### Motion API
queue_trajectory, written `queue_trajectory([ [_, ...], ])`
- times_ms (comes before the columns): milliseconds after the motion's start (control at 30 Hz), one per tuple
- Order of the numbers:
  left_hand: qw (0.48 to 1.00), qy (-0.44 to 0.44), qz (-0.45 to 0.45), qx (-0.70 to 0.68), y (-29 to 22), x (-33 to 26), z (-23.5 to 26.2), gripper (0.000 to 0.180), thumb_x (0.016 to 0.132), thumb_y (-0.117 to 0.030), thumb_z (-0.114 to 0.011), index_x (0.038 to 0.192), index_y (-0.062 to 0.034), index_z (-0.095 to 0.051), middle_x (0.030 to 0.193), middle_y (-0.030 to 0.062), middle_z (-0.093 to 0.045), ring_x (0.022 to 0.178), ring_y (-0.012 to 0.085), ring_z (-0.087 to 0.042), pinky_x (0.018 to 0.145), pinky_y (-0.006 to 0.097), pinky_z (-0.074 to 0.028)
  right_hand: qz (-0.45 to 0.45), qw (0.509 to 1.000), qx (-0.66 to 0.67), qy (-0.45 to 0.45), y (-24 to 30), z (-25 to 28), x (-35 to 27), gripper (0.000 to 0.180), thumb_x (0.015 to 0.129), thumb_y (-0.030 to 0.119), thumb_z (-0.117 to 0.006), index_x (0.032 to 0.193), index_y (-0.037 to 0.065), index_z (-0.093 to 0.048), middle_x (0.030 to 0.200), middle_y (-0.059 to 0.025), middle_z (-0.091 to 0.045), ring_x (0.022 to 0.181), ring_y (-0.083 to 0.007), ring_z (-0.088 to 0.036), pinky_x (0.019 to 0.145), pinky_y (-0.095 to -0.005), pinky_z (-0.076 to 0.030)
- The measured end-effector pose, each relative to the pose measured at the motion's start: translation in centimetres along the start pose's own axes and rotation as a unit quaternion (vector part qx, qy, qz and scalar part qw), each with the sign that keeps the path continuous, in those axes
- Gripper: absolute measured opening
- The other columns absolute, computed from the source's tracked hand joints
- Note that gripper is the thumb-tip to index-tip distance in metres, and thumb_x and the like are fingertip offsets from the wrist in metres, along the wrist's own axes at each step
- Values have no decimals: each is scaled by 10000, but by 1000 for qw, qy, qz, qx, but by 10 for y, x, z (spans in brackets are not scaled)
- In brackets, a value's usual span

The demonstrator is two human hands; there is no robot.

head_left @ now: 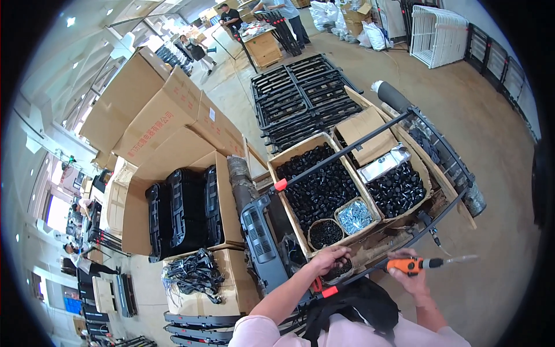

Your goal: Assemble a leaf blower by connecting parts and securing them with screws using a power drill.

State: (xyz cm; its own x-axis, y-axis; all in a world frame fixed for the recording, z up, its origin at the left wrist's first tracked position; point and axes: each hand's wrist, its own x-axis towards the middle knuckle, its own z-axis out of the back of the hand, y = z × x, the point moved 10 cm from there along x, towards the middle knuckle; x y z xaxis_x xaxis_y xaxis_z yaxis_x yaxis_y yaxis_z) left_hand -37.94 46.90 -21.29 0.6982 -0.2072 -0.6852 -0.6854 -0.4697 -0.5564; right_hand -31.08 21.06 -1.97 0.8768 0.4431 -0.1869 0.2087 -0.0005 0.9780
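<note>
My left hand (329,260) dips its curled fingers at the rim of a small round tub (345,272) of tiny dark parts, close to my body. What those fingers pinch, if anything, is too small to make out. To the right, my right hand (411,282) grips an orange and black power screwdriver (406,265), its bit pointing right, away from the tubs. A black tubular frame (364,139) with red end pieces spans the bins in front of me. Beneath it, a cardboard bin (315,179) holds many black caps, a tub of silver screws (354,217) and a tub of small black parts (325,234).
A second bin (399,188) of black caps adjoins on the right. To the left are a grey-black panel (260,237), a box of black moulded parts (179,208) and bundled cables (193,274). Stacked black frames (306,92) lie ahead. Other people stand farther off.
</note>
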Motion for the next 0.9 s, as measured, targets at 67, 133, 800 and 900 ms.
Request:
queue_trajectory([
  [67,998,-19,-55,-34,-23,-22,-4,268,1089,-292,-616,1234,-81,-697,968,-22,-705,801,79,-644,678,230,-540,4,1000,-13,9,12,-11,18,546,829,120,-815,1290,1,-548,1299,-198,-696,1211,-239,-665,1068,-388,-518],
  [133,992,-42,-88,-74,-37,-40,-7,269,1091,-309,-609,1208,-83,-697,950,-20,-698,787,83,-633,668,235,-530,54,998,-20,32,35,-32,35,554,838,108,-807,1307,4,-530,1268,-182,-701,1180,-234,-673,1053,-392,-530],
  [800,781,-178,-323,-504,-11,-144,13,258,1111,-351,-554,1143,-106,-625,840,-24,-570,697,110,-534,563,241,-437,122,926,9,357,51,-218,74,512,880,75,-831,1297,29,-537,1268,-155,-674,1167,-224,-666,1056,-400,-534],
  [900,764,-180,-330,-524,-3,-154,25,256,1100,-356,-581,1153,-111,-635,837,-35,-567,709,101,-537,571,236,-437,113,919,3,377,43,-241,71,523,879,76,-833,1304,28,-531,1267,-160,-676,1168,-233,-671,1059,-403,-535],
])
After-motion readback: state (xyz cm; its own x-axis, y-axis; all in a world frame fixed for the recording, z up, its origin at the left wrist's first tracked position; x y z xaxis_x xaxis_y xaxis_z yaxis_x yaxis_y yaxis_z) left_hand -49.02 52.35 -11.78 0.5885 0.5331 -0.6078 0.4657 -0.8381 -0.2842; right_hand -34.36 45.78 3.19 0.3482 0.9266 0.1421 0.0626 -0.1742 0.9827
